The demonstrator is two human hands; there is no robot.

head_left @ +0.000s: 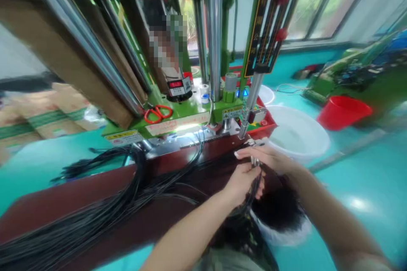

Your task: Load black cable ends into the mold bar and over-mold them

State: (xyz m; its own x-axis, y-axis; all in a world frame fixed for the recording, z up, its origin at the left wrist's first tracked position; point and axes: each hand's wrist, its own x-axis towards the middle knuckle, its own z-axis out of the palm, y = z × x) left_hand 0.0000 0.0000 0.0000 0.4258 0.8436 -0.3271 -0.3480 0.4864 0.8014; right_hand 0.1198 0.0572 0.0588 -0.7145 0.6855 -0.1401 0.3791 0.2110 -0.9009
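left hand [240, 184] curled round thin black cables [253, 190]; right hand [271, 159] arched above, grip unclear.
silvery metal ends [255, 161] show between them.

The cables [95, 216] look like smooth, faintly shiny plastic; the table [41, 199] is smooth with a dull sheen. Columns [215, 42] are polished metal, the base [184, 109] glossy paint, the bucket [340, 113] smooth plastic, the floor [359, 220] glossy.
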